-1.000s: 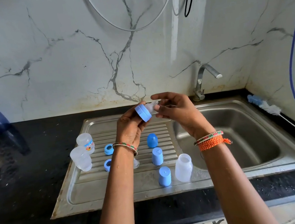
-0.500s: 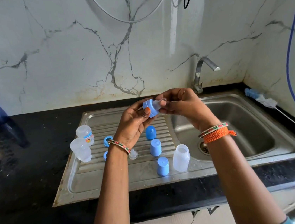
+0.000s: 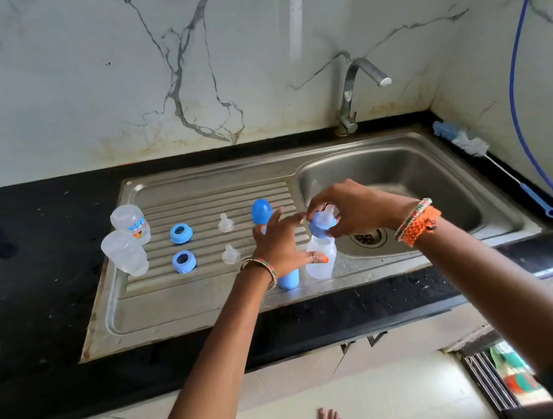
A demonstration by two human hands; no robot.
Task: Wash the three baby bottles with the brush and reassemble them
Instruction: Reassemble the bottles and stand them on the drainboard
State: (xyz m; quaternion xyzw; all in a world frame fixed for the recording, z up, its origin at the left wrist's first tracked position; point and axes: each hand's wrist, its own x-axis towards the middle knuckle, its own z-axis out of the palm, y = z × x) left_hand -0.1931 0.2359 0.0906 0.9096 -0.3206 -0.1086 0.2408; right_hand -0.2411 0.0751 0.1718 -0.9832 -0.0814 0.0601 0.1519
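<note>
Hands lowered from mid-air, where half a second earlier both held a blue collar with its teat above the drainboard. Right hand [image 3: 351, 209] now grips that blue collar and teat [image 3: 322, 223] from above, fingers curled round it, seating it on the mouth of an upright translucent bottle [image 3: 322, 260] at the drainboard's front right, just beside the sink basin [image 3: 437, 184]. Left hand [image 3: 280, 243] has let go and is spread, fingers straight, thumb tip touching the bottle's side; it hides part of the blue caps [image 3: 261, 211]. Left of the hands lie two loose blue collars [image 3: 181, 233], two clear teats [image 3: 226, 222] and two further bottles [image 3: 125, 252] tipped at the drainboard's left edge. Bottle brush [image 3: 490, 162] lies on the black bench [image 3: 38, 305] behind the basin's right rim, well apart from both hands. Ribbed drainboard [image 3: 182, 306] in front of the parts is bare steel up to its raised front lip.
</note>
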